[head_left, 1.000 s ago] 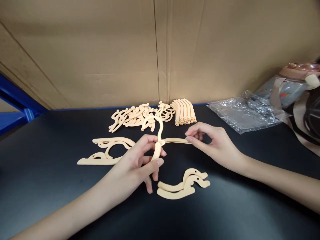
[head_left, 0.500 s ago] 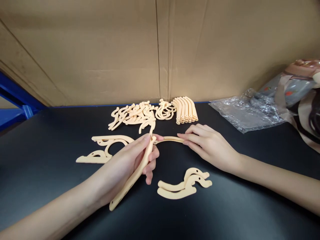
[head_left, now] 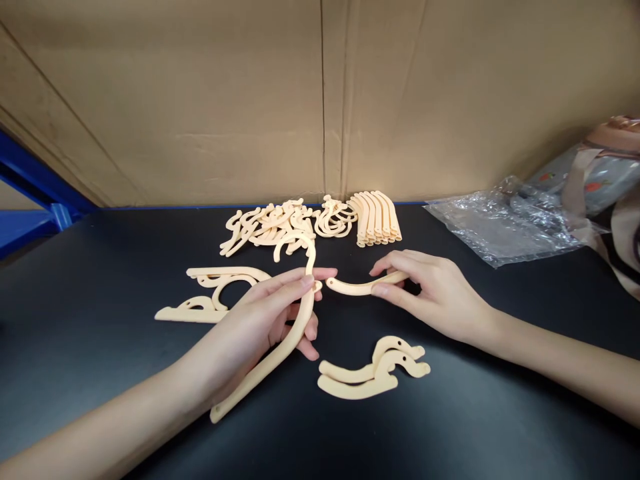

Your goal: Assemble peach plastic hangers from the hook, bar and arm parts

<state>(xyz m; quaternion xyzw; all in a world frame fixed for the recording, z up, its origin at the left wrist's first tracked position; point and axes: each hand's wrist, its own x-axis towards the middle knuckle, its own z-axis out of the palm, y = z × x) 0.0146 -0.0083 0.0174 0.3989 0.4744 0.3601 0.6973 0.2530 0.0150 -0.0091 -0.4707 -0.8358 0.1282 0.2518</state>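
Observation:
My left hand [head_left: 260,310] pinches a beige hanger piece: a hook [head_left: 296,237] rises above the fingers, and a long curved hanger arm [head_left: 280,357] runs down past the palm. The fingers cover where hook and arm meet. In my right hand [head_left: 440,287], thumb and fingertips grip a second curved hanger arm [head_left: 350,289], its holed end pointing left, just short of my left fingertips. On the table in front lie two flat wavy hanger parts [head_left: 360,388] side by side. More hanger parts [head_left: 193,315] lie beyond my left wrist, partly hidden by it.
At the back of the black table [head_left: 500,413] are a loose heap of hanger parts [head_left: 270,223], a small pile of hooks [head_left: 333,223] and a neat row of arms [head_left: 377,220]. Crumpled clear plastic [head_left: 500,220] and a bag [head_left: 580,177] lie right. Cardboard [head_left: 200,100] stands behind.
The arm in my right hand has come away from the piece in my left and turned, showing its curve. The left piece has turned too, with its hook now showing more fully.

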